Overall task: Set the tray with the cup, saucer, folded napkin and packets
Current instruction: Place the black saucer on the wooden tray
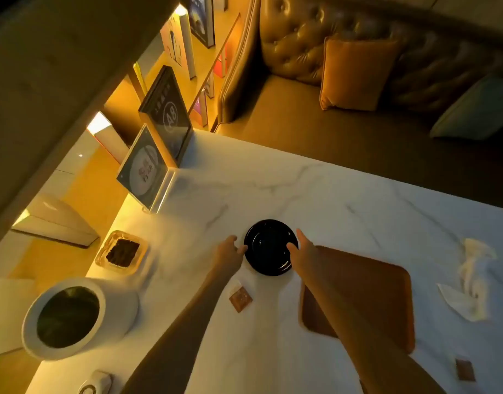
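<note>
Both forearms [187, 322] stretch out, left hand [229, 250] and right hand [301, 248] gripping the black saucer [270, 247] by opposite rims on the marble table [358, 209], wooden tray [372, 294] beneath the right wrist, one packet [240, 298] between the arms.

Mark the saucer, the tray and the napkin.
saucer [268, 249], head view, centre of the black dish.
tray [386, 288], head view, bare brown floor.
napkin [470, 280], head view, crumpled white middle.

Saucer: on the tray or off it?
Off. The saucer rests on the marble table just beyond the tray, not on its wood; left hand and right hand hold its rim.
</note>
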`<state>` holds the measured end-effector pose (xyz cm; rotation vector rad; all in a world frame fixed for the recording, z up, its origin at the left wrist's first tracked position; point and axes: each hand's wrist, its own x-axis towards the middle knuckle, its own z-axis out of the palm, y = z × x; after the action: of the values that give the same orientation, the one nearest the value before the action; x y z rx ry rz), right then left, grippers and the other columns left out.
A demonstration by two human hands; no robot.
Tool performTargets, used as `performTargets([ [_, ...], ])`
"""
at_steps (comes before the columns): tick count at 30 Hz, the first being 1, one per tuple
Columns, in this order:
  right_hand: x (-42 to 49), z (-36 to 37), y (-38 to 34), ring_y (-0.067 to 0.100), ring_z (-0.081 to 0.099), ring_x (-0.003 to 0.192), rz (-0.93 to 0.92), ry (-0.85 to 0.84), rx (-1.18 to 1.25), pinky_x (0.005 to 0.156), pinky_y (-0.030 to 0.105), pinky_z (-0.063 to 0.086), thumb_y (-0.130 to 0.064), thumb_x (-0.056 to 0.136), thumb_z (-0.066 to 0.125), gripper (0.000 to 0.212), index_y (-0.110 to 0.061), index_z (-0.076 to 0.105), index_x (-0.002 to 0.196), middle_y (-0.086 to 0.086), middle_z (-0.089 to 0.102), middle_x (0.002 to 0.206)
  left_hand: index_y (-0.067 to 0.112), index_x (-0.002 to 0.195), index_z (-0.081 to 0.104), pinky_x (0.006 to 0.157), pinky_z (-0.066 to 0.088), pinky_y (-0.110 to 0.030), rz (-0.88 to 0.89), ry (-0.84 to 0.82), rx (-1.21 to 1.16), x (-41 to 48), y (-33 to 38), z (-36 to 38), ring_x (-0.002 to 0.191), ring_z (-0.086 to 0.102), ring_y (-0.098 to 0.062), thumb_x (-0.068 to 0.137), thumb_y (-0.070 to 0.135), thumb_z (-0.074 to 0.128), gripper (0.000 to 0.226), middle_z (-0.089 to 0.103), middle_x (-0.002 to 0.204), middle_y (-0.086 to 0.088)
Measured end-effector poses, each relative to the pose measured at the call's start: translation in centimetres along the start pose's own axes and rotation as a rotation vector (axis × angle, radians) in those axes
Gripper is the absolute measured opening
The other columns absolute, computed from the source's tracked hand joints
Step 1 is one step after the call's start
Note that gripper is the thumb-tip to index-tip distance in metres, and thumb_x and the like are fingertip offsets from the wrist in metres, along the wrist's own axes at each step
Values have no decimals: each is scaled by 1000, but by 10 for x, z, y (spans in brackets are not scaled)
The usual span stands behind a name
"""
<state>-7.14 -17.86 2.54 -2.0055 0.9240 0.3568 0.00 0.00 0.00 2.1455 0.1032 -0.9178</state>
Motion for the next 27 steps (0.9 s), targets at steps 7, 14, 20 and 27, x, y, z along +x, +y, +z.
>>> performTargets([
  [7, 34, 24, 17, 32, 56, 115, -11, 240, -189, 93, 38, 48, -11, 97, 47, 40, -10, 50, 137, 17, 55, 131, 7, 99, 53, 65, 58, -42, -106, -10, -85, 27, -12, 34, 71, 67, -27, 98, 14, 48, 9, 63, 81, -12],
  [14, 47, 27, 30, 28, 65, 103, 71, 219, 15, 74, 25, 49, -4, 92, 50, 38, -15, 62, 127, 10, 70, 114, 11, 92, 56, 55, 39, -27, -93, 96, -80, 35, -22, 47, 66, 50, -13, 92, 13, 51, 5, 55, 75, -2],
  [20, 49, 8, 30, 24, 67, 97, 74, 96, 128, 80, 33, 56, -4, 88, 57, 36, -14, 65, 122, 7, 72, 108, 9, 94, 56, 60, 42, -31, -104, 97, -132, 28, -21, 47, 69, 52, -17, 96, 16, 49, 10, 58, 82, -8],
  [27, 19, -1, 22, 33, 64, 103, 21, -52, 268, 89, 45, 55, 10, 86, 53, 42, -4, 62, 124, 18, 68, 114, 3, 103, 56, 69, 52, -36, -92, 81, -97, -6, -19, 25, 74, 60, -21, 98, 12, 47, 13, 60, 85, -10],
])
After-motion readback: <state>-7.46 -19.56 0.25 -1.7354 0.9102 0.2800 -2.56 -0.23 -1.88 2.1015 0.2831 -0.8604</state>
